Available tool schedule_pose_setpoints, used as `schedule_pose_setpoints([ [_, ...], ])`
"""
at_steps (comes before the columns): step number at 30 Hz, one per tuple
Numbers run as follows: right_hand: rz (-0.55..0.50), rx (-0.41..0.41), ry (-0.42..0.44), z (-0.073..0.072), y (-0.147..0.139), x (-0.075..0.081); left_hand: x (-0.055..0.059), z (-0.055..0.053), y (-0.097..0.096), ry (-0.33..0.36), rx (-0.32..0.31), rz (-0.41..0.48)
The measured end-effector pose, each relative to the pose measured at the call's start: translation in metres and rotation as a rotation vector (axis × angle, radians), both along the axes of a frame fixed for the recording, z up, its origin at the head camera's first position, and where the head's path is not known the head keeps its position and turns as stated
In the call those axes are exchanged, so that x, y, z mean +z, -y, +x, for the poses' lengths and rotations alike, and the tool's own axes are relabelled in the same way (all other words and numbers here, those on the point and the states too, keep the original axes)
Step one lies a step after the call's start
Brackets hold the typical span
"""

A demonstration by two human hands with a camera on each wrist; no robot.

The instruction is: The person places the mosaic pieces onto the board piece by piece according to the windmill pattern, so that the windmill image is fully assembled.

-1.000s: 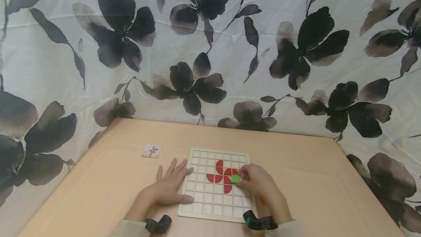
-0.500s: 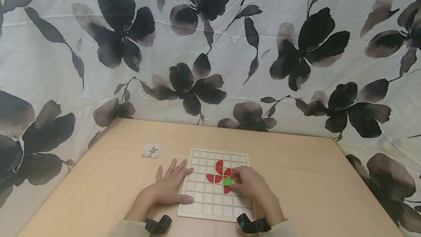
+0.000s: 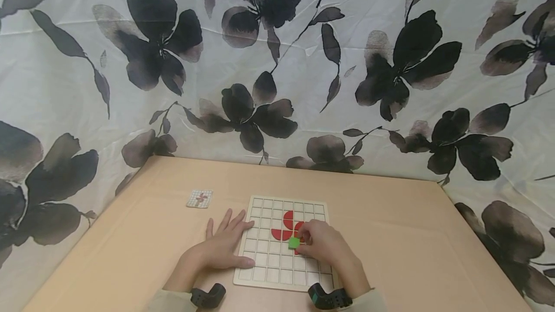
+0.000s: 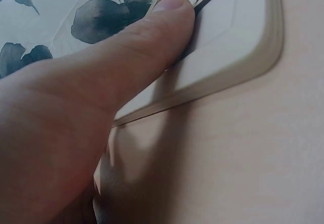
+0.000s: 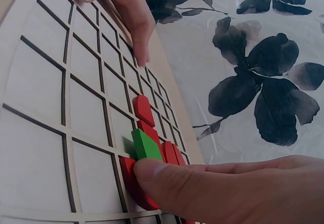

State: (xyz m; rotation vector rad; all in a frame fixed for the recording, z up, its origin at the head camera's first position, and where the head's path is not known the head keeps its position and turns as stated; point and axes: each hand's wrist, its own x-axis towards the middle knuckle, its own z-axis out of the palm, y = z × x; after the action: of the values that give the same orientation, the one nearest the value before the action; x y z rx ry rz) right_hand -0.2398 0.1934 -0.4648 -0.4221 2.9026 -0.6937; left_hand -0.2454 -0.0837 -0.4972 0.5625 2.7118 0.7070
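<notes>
A green square tile (image 3: 294,243) is pinched between the thumb and fingers of my right hand (image 3: 323,242), just over the middle of a white grid board (image 3: 264,273). In the right wrist view the green tile (image 5: 147,145) is tilted, close to the red pieces (image 5: 144,110). Rounded red pieces (image 3: 282,234) sit in cells of the board in a pinwheel shape, partly hidden by my right hand. My left hand (image 3: 221,248) lies spread at the board's left edge, its thumb (image 4: 167,29) resting on the board's rim.
A small square card (image 3: 200,199) with a red pinwheel on a grid lies on the table (image 3: 412,235) beyond my left hand. Behind the table hangs a white cloth (image 3: 321,71) with dark flowers. Black bands (image 3: 209,296) are on both wrists.
My right hand has moved left and slightly nearer with the green tile, from the right of the red pieces to their lower middle. The left hand keeps its place.
</notes>
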Motion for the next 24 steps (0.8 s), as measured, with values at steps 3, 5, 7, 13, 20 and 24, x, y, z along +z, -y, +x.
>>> schedule_pose_setpoints([
  [3,-0.009,0.007,0.001,0.000,0.001,0.000,0.000,0.000,0.000,0.000,0.001,0.002],
  [5,-0.006,0.010,0.000,0.000,0.002,0.001,0.000,0.000,0.000,0.001,0.000,0.001],
  [7,0.000,0.012,-0.001,0.001,0.004,0.001,0.000,0.000,0.001,-0.002,-0.002,-0.001],
  [13,0.013,0.018,-0.007,0.003,0.007,0.001,-0.001,-0.001,0.001,-0.012,-0.002,-0.001],
  [20,0.018,0.011,0.001,0.003,0.010,0.000,-0.001,0.000,0.001,-0.019,-0.002,-0.002],
  [24,0.024,0.008,0.004,0.001,0.011,-0.002,-0.001,-0.001,0.002,-0.015,-0.002,0.002],
])
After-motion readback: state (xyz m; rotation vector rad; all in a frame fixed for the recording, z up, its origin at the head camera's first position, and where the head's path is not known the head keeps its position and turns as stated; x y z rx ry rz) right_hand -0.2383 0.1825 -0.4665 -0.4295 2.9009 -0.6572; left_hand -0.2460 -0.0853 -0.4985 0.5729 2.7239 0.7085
